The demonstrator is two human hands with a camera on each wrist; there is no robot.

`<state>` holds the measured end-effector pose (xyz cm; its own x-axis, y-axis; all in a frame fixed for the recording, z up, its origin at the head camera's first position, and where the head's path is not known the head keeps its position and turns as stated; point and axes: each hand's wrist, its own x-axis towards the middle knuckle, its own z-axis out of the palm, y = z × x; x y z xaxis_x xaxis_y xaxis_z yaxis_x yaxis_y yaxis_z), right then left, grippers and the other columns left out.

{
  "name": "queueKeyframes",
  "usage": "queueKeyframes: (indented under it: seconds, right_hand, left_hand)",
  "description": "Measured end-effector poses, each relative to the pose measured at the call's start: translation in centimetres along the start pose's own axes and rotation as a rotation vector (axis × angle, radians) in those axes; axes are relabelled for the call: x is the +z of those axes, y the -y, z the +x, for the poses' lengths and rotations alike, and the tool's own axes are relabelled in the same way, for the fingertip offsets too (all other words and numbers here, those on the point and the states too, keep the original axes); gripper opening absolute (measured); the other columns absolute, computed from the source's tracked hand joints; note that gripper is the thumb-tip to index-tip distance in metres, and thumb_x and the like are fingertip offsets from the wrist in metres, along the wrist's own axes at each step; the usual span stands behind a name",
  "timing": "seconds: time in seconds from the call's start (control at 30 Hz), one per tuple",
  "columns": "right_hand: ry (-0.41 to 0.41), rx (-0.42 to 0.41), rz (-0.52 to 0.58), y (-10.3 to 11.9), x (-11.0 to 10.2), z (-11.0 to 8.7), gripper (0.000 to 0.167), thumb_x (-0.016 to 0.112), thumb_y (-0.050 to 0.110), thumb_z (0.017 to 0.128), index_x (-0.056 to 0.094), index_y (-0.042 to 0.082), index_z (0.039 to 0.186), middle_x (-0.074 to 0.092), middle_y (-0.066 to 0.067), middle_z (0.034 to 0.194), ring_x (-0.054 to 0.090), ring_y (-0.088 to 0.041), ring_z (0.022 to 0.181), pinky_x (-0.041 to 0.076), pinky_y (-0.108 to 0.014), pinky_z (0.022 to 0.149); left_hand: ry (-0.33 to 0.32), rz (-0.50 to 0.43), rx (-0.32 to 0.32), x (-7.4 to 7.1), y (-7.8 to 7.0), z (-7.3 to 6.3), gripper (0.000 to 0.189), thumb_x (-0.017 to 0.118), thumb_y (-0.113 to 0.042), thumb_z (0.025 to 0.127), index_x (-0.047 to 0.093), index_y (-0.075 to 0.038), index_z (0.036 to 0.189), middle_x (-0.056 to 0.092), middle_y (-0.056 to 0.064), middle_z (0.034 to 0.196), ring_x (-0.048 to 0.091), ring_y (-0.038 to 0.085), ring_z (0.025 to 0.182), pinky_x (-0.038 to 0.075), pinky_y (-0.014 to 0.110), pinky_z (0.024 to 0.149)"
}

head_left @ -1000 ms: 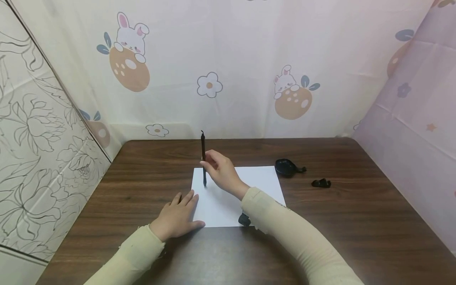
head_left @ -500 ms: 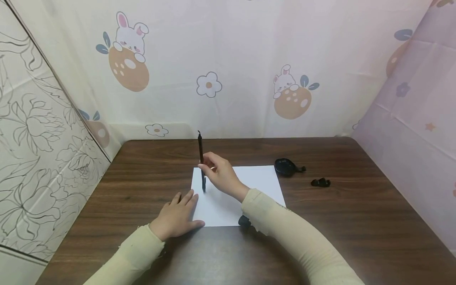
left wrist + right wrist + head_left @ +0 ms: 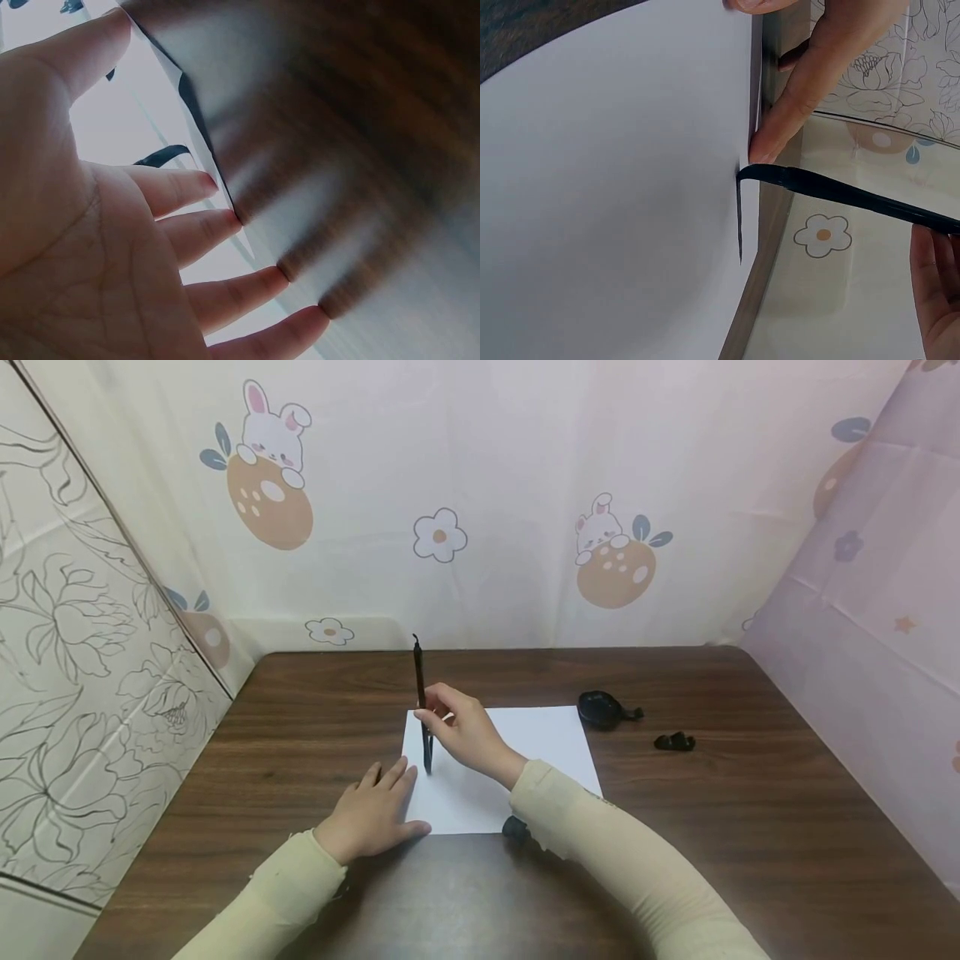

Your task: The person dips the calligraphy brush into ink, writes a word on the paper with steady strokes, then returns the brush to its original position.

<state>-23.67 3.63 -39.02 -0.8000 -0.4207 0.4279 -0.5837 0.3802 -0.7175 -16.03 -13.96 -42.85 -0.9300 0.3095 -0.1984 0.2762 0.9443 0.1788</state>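
Observation:
My right hand [image 3: 468, 731] pinches a black ink brush [image 3: 420, 677] by the middle of its handle, holding it nearly upright over the left part of a white sheet of paper [image 3: 540, 735]. In the right wrist view the bent brush tip [image 3: 757, 174] is at the paper, at one end of a thin black stroke [image 3: 740, 225]. My left hand [image 3: 371, 814] lies flat with spread fingers on the sheet's left edge. From the left wrist, the thumb and two fingertips are at the paper's edge, and the other fingertips [image 3: 307, 319] reach onto the wooden table.
A small black dish with a handle [image 3: 600, 711] sits by the sheet's far right corner. Right of it lies a small black brush rest-like piece [image 3: 675, 742]. A dark lump [image 3: 514, 828] at the sheet's near edge is partly hidden by my right sleeve. A patterned curtain [image 3: 510, 593] hangs behind the table [image 3: 300, 735].
My right hand has drawn the brush toward me and slightly left, its tip moving down the left side of the paper. The left hand has stayed in place.

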Motion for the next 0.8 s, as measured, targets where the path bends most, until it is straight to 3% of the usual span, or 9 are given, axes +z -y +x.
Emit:
queueKeyframes:
  seconds: [0.4, 0.63, 0.8]
  right_hand:
    - [-0.021, -0.006, 0.031, 0.2, -0.8, 0.7, 0.018, 0.061, 0.019, 0.097, 0.061, 0.008, 0.113, 0.066, -0.004, 0.093, 0.064, -0.013, 0.079, 0.054, -0.022, 0.067]
    - [-0.049, 0.048, 0.077, -0.4, -1.6, 1.8, 0.019, 0.059, 0.021, 0.099, 0.059, 0.008, 0.112, 0.065, -0.005, 0.093, 0.065, -0.021, 0.080, 0.055, -0.024, 0.066]
    - [-0.096, 0.073, 0.068, -1.4, -1.8, 2.2, 0.017, 0.059, 0.022, 0.099, 0.059, 0.008, 0.109, 0.064, -0.006, 0.092, 0.065, -0.020, 0.078, 0.055, -0.025, 0.066]
  left_hand:
    - [-0.006, 0.013, 0.011, 0.2, 0.1, 0.0, 0.088, 0.066, -0.061, 0.083, 0.039, -0.010, 0.150, 0.032, 0.013, 0.159, 0.033, 0.050, 0.141, 0.035, 0.069, 0.104]
    - [-0.009, 0.006, 0.017, 0.1, 0.1, 0.0, 0.088, 0.065, -0.060, 0.084, 0.038, -0.010, 0.151, 0.031, 0.012, 0.160, 0.031, 0.050, 0.141, 0.035, 0.067, 0.104]
    - [-0.005, 0.000, 0.018, 0.0, 0.2, 0.0, 0.088, 0.065, -0.061, 0.084, 0.037, -0.010, 0.151, 0.031, 0.013, 0.160, 0.031, 0.051, 0.142, 0.035, 0.067, 0.104]
